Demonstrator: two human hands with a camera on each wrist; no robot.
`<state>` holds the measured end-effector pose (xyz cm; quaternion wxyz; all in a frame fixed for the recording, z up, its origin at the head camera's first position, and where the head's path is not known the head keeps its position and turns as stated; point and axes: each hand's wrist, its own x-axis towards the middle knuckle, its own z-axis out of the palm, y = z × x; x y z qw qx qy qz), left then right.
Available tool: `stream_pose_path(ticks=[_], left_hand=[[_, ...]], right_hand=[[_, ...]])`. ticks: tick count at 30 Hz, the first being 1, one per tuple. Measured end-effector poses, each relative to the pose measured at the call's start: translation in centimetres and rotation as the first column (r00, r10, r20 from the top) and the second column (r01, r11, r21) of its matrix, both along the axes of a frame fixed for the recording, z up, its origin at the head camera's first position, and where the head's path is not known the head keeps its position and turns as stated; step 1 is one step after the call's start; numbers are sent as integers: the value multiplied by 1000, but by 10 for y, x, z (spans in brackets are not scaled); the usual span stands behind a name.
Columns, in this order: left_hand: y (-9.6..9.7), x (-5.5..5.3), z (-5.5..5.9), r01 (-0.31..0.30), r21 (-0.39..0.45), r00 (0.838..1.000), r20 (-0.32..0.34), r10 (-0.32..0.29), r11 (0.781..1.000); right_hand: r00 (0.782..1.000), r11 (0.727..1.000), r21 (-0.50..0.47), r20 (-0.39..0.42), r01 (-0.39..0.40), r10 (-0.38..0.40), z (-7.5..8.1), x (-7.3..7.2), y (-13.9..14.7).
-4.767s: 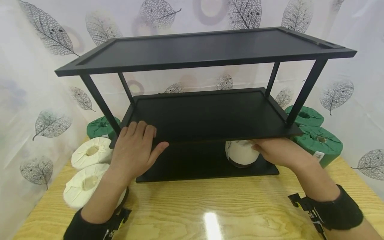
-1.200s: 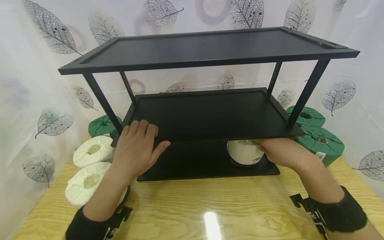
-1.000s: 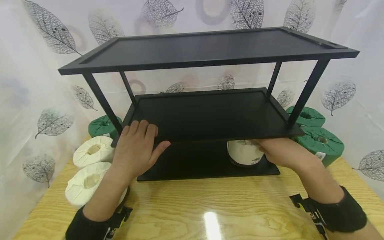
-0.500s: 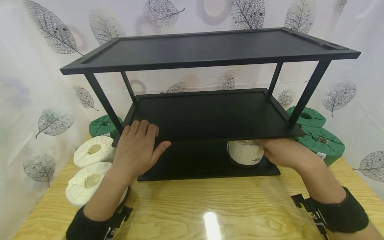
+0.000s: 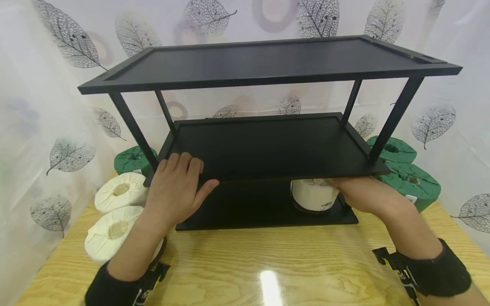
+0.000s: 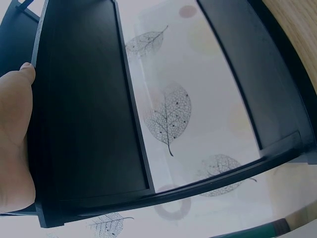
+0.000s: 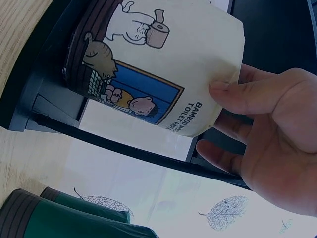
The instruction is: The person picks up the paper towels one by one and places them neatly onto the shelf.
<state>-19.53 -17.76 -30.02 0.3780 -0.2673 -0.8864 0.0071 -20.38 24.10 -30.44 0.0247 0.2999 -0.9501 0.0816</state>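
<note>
A black rack (image 5: 260,146) with stacked shelves stands on the wooden table. On its bottom shelf (image 5: 237,208), toward the right, sits a cream-wrapped toilet paper roll (image 5: 313,195), upright. My right hand (image 5: 360,193) reaches under the middle shelf and holds the roll by its top rim. In the right wrist view the thumb (image 7: 223,91) presses the printed wrapper, with cartoon pictures and lettering; other fingers are partly hidden behind the roll. At the rack's left front, my left hand (image 5: 174,189) grips the middle shelf's front edge, fingers over the top and thumb along the edge.
Two cream-wrapped rolls (image 5: 121,191) and a green-wrapped roll (image 5: 132,159) stand left of the rack. More green-wrapped rolls (image 5: 413,180) stand at its right. A leaf-patterned curtain (image 5: 69,114) hangs behind. Bare wooden table (image 5: 214,263) lies in front.
Compared with 4.8 s ago, the roll under my right hand has turned and shifted slightly right; dark print now shows at its lower right. Since then the hands have barely moved.
</note>
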Motion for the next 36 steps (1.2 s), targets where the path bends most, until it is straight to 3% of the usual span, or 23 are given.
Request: stream_pose_path(ticks=[12,21,36], left_hand=[[-1,1,0,-12,-3,1000,15,12,1000],[0,0,0,-13,-7,1000,18,13,1000],[0,1,1,-22,-12,999,31,23,1000]], right_hand=[[1000,1000,-16,-14,-17,17,-1,-1,-1],[997,999,-10,-70,-44,44,-5,-3,-1],[997,1000,13,-76,-19,20,1,-1,1]])
